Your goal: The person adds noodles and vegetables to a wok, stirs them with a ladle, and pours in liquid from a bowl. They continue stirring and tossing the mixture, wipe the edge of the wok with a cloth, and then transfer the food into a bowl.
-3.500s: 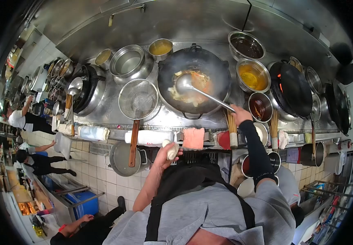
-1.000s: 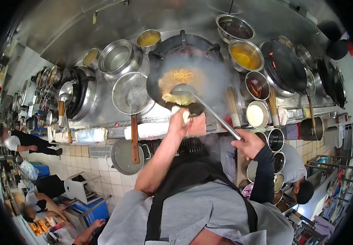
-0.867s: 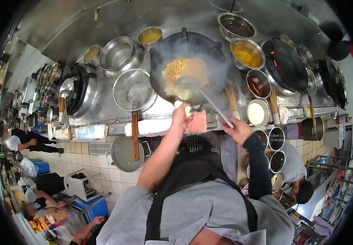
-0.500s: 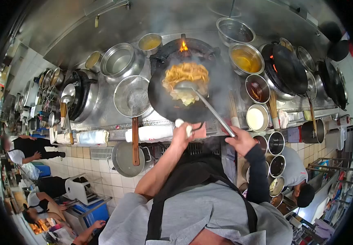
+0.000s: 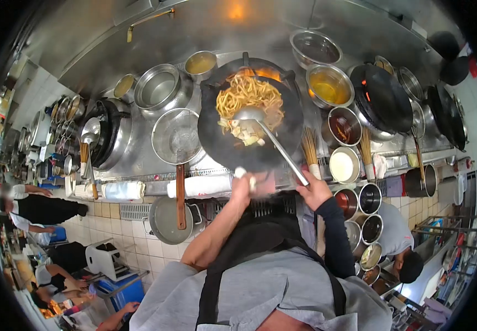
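Observation:
A black wok point(image 5: 222, 138) sits over the burner, with noodles point(image 5: 249, 96) heaped toward its far side and pale vegetable pieces point(image 5: 247, 134) nearer me. My left hand point(image 5: 240, 190) is closed at the wok's near rim, around a folded white and pinkish cloth point(image 5: 263, 183); the wok's handle is hidden under it. My right hand point(image 5: 314, 192) grips the end of a long-handled metal ladle point(image 5: 282, 151). The ladle's bowl rests among the noodles and vegetables.
Flames point(image 5: 266, 73) show behind the wok. A strainer point(image 5: 177, 135) and a large pot point(image 5: 158, 88) stand left. Right are a bowl of yellow liquid point(image 5: 329, 85), a white-filled container point(image 5: 344, 165) and a bamboo brush point(image 5: 309, 149). A co-worker point(image 5: 395, 231) bends at right.
The wok has shifted slightly toward me, and the noodles lie more spread out. Steam has thinned. Flames show wider behind the wok. My right hand has moved slightly left with the ladle.

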Action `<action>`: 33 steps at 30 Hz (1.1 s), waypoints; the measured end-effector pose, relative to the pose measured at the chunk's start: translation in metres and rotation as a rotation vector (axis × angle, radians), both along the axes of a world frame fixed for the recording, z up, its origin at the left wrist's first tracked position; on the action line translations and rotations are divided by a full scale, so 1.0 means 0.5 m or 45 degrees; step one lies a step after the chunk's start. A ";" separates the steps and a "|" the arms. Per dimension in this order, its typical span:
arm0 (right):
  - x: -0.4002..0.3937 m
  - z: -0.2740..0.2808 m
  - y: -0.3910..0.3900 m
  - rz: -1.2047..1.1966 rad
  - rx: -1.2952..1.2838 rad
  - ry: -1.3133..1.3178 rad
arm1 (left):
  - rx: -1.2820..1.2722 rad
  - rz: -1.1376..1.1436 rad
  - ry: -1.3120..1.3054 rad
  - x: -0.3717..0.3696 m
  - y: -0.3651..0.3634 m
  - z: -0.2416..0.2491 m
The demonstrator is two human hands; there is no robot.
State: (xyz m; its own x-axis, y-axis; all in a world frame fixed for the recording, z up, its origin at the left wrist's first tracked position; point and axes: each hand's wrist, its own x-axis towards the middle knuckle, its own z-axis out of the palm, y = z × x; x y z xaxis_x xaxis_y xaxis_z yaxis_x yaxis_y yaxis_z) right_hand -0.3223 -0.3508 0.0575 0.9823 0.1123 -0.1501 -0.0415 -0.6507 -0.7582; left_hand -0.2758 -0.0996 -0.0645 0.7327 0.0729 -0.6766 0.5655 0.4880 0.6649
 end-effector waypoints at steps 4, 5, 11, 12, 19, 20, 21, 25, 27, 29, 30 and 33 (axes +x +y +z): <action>-0.028 0.086 -0.089 0.094 -0.155 0.069 | -0.154 0.171 0.041 0.136 -0.012 0.037; -0.029 0.144 -0.102 0.120 -0.190 0.111 | -0.140 0.129 0.024 0.152 -0.012 0.031; 0.016 -0.005 -0.144 0.074 -0.257 -0.018 | -0.152 -0.126 0.017 0.232 0.005 -0.097; 0.029 -0.058 -0.143 0.070 -0.252 -0.186 | -0.220 -0.083 0.034 0.225 0.010 -0.084; 0.112 -0.106 0.057 -0.578 0.873 0.375 | -0.079 -0.254 -0.038 0.032 0.145 -0.038; 0.120 -0.117 0.095 -0.649 0.863 0.397 | -0.033 -0.193 -0.037 0.000 0.166 -0.037; 0.126 -0.121 0.113 -0.718 0.851 0.416 | 0.012 -0.131 -0.037 -0.027 0.184 -0.034; 0.139 -0.086 0.060 -0.503 1.276 0.812 | 0.214 0.100 -0.017 -0.077 0.263 -0.043; 0.152 -0.094 0.071 -0.515 1.129 0.581 | 0.205 0.188 -0.083 -0.080 0.286 -0.050; 0.184 -0.114 0.095 -0.556 0.918 0.351 | 0.235 0.223 -0.143 -0.070 0.293 -0.054; 0.225 -0.174 0.102 -0.561 0.858 0.137 | 0.251 0.242 -0.180 -0.058 0.295 -0.057; 0.285 -0.171 0.126 -0.633 0.910 0.301 | 0.338 0.230 -0.159 -0.050 0.295 -0.093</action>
